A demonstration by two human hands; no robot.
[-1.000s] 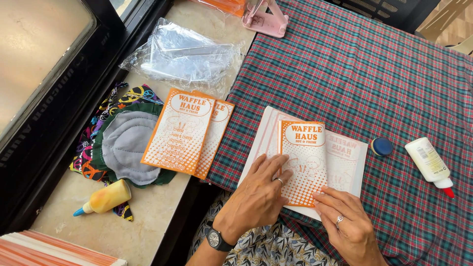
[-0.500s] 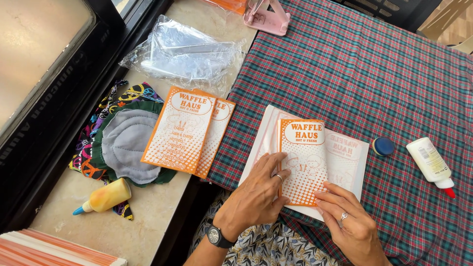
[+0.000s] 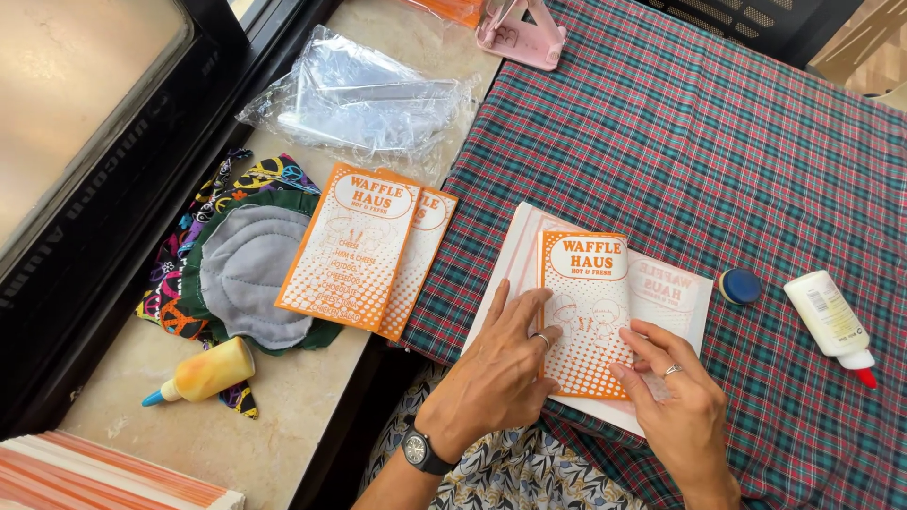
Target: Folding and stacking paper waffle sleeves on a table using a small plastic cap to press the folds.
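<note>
An orange-and-white printed paper bag (image 3: 590, 293) lies folded on a plaid tablecloth (image 3: 690, 151), on top of a white unfolded sheet (image 3: 675, 293). My left hand (image 3: 501, 364) lies flat on the bag's left fold, fingers spread, with a ring and a black wristwatch. My right hand (image 3: 675, 401) presses its fingertips on the bag's lower right edge. Two finished orange bags (image 3: 364, 250) lie stacked to the left on the stone counter.
A blue cap (image 3: 739, 286) and a white glue bottle with a red tip (image 3: 831, 321) lie right of the sheet. A yellow squeeze bottle (image 3: 203, 371), patterned cloths (image 3: 236, 269), clear plastic wrap (image 3: 364, 104) and a pink holder (image 3: 524, 28) sit on the counter.
Both hands have shifted slightly along the folded bag, the left moving up its left fold and the right sliding in on the lower right edge. Nothing else moved.
</note>
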